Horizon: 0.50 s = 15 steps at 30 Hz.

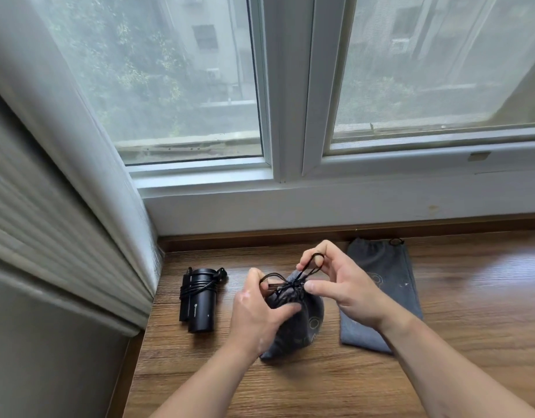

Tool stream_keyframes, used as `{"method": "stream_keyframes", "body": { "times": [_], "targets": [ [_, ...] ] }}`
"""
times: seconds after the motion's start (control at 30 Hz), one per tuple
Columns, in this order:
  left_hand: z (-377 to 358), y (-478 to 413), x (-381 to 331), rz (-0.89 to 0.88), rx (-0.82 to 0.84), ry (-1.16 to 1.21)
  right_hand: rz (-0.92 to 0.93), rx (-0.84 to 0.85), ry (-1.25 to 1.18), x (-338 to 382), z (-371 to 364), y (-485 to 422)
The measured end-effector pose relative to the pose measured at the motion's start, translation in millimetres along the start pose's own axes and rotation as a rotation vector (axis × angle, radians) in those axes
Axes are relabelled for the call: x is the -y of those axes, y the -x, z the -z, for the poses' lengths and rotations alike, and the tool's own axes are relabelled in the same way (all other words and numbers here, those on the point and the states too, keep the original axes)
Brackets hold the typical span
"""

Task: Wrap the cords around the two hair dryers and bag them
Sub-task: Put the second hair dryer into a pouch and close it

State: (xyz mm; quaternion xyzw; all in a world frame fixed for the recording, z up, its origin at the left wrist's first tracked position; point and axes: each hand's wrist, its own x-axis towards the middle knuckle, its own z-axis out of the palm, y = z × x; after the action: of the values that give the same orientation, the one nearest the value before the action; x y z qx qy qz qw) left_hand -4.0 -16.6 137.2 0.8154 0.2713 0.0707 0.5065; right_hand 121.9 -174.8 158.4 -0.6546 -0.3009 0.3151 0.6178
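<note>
A bulging dark grey drawstring bag [308,324] stands at the middle of the wooden sill, its mouth cinched tight; what it holds is hidden. My left hand [257,312] grips the bag's neck and a loop of its black drawstring [275,277]. My right hand [341,285] pinches another loop of that drawstring above the bag. To the left lies a black hair dryer [201,300] with its cord wound around the body. A second grey bag [381,288] lies flat to the right, partly under my right forearm.
The wooden sill [471,342] runs along a white window frame [290,179] at the back. A ribbed grey wall panel [64,236] closes the left side, close to the hair dryer.
</note>
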Motion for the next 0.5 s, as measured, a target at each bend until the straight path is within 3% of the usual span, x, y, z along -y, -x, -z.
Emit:
{"method": "stream_keyframes", "body": {
  "times": [0.07,0.27,0.5],
  "targets": [
    [-2.1,-1.1,3.2,-0.038,-0.059,0.004,-0.030,0.010,0.058,-4.3,-2.1,-0.9],
    [16.3,-0.5,17.9,-0.043,0.077,0.073,-0.087,0.158,0.525,-14.2,-19.3,-11.2],
    [51.1,18.0,48.7,0.012,0.098,0.380,-0.034,0.103,0.311,-10.8,-59.4,-8.2]
  ]
}}
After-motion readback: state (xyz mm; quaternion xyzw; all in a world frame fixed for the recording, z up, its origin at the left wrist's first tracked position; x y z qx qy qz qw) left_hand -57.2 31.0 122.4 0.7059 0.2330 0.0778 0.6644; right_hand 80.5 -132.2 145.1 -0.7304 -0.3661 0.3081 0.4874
